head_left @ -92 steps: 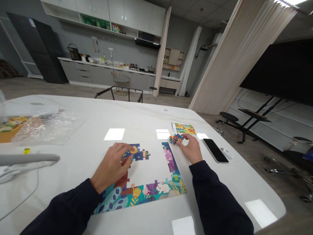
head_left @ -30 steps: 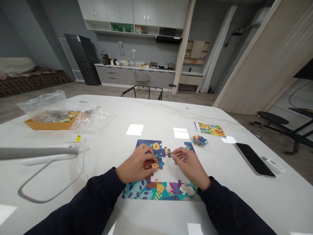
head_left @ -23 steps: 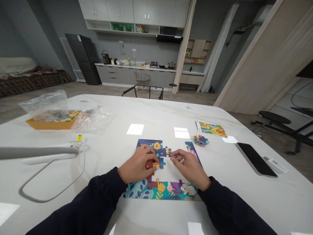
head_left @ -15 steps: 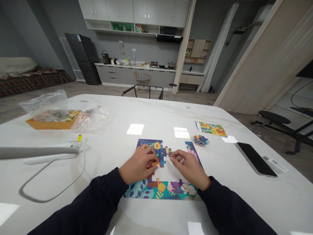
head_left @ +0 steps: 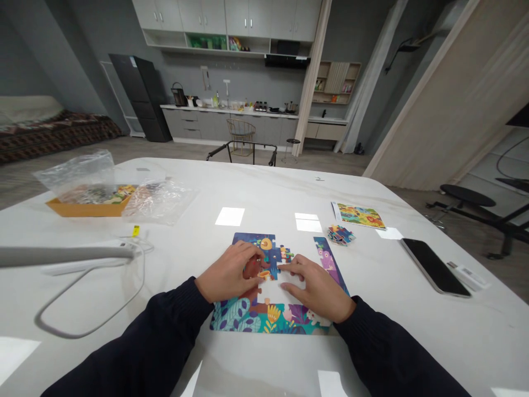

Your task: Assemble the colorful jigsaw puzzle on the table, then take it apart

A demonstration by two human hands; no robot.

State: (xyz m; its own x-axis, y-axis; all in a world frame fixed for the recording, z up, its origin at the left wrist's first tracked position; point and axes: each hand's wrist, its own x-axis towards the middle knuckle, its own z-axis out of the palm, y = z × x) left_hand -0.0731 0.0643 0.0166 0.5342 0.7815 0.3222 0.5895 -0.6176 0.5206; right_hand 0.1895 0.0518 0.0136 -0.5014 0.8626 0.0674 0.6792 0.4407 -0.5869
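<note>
A partly assembled jigsaw puzzle (head_left: 273, 320) lies on the white table, with a gap in its middle and upper right. My left hand (head_left: 231, 271) rests over its left side, thumb and fingers apart around the reddish-brown pieces (head_left: 253, 268). From the right, my right hand (head_left: 316, 284) reaches over the gap, its index finger touching the edge of the blue pieces (head_left: 275, 270) and its thumb spread below. Neither hand holds a piece. A small pile of loose pieces (head_left: 341, 235) sits beyond the puzzle's right edge.
An orange box (head_left: 88, 208) with bagged pieces and a clear plastic bag (head_left: 159, 203) lie at the left. Nearer are a grey lamp arm (head_left: 66, 253) and a looped cable. To the right are a picture card (head_left: 359, 215) and a phone (head_left: 435, 267).
My left fingers have opened away from the orange-marked piece, which now lies among the left pieces. My right index finger has stretched leftward to the blue pieces, and its thumb has lowered.
</note>
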